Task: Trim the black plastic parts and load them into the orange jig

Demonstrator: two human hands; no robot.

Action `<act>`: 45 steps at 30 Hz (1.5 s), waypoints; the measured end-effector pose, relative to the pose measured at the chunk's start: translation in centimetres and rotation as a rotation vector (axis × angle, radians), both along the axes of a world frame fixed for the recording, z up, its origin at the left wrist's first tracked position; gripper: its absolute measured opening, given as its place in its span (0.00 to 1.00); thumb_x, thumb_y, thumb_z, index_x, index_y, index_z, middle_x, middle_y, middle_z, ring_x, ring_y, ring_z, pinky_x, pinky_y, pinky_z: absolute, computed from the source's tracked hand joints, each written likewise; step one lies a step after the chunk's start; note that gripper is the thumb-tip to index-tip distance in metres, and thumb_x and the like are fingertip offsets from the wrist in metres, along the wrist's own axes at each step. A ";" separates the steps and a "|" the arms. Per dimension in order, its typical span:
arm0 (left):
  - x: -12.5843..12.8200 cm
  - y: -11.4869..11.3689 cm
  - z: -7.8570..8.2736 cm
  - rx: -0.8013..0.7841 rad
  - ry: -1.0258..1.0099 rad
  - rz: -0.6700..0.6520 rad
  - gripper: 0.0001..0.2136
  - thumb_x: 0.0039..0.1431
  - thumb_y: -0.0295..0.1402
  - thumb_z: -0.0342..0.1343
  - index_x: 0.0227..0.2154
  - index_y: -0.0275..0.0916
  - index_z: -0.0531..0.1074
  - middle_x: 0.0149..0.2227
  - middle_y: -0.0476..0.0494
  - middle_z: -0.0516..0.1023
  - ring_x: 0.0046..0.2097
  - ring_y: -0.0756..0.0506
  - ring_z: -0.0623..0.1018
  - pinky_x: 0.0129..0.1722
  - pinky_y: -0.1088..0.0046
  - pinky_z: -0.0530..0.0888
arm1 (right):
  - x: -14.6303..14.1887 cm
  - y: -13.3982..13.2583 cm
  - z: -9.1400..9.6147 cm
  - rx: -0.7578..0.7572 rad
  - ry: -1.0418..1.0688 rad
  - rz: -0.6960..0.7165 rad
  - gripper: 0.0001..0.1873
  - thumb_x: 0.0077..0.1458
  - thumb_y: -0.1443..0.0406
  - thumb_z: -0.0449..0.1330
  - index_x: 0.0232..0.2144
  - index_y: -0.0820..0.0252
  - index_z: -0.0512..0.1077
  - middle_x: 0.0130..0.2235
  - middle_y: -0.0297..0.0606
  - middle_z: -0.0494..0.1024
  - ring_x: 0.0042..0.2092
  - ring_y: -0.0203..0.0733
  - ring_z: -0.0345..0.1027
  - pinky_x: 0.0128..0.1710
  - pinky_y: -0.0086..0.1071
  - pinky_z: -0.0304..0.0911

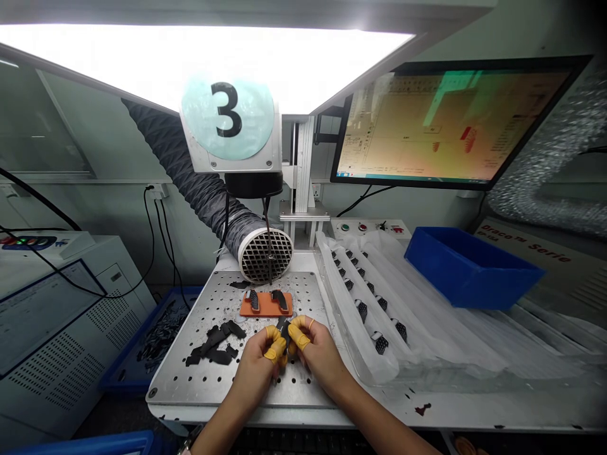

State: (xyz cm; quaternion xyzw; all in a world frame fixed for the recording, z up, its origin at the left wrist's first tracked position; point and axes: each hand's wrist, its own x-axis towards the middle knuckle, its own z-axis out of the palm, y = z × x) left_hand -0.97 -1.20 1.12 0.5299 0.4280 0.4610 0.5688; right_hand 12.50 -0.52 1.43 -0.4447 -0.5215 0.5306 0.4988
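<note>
Though yellow finger cots (275,346) hide most of it, the left hand (257,366) and right hand (317,354) pinch a black piece (284,328).

Perforated plate (171,379) on surface (379,411); cut scraps (211,344) on plate, pad (265,304) behind them, duct mouth (265,254) beyond; lined tray (365,303) right

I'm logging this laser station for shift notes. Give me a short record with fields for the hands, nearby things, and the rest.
Left hand: yellow finger cots, pinching a small black piece
Right hand: yellow finger cots, pinching the same piece
Things: orange pad with two black pieces, loose black scraps, perforated steel plate
Rest: white-lined tray, blue bin, monitor, ribbed duct
</note>
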 end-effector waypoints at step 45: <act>-0.1 -0.1 0.2 0.015 0.127 -0.056 0.10 0.54 0.37 0.51 0.22 0.37 0.66 0.18 0.52 0.68 0.16 0.55 0.61 0.15 0.80 0.56 | 0.1 0.3 -0.3 0.034 -0.006 0.002 0.10 0.50 0.60 0.55 0.22 0.58 0.60 0.16 0.24 0.59 0.17 0.29 0.48 0.16 0.25 0.43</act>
